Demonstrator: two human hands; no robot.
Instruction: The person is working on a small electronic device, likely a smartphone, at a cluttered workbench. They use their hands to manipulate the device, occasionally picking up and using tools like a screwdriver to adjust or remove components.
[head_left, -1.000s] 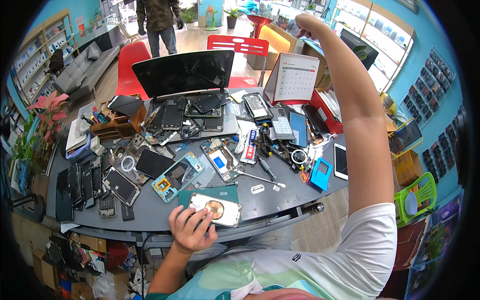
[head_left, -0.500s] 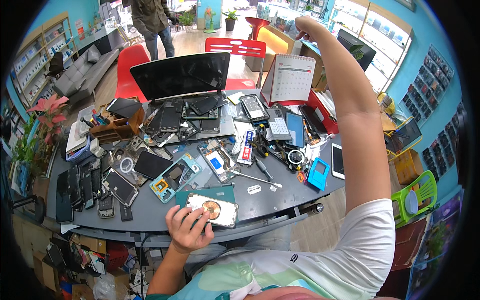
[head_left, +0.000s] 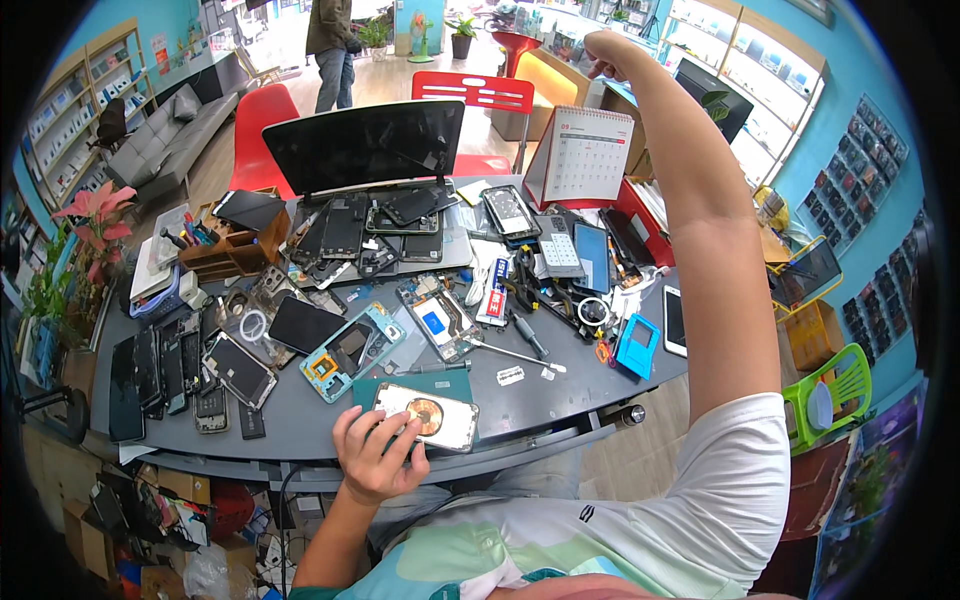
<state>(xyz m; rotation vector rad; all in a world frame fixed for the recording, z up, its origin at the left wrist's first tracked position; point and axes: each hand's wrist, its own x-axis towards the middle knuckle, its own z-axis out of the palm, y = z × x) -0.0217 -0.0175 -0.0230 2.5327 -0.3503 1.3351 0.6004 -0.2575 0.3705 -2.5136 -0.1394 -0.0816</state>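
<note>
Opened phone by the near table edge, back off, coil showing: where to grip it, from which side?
Grip the opened phone by its two long edges, coming from above at the right end. It lies flat with the coil face up, and the left hand covers its left end.
</note>
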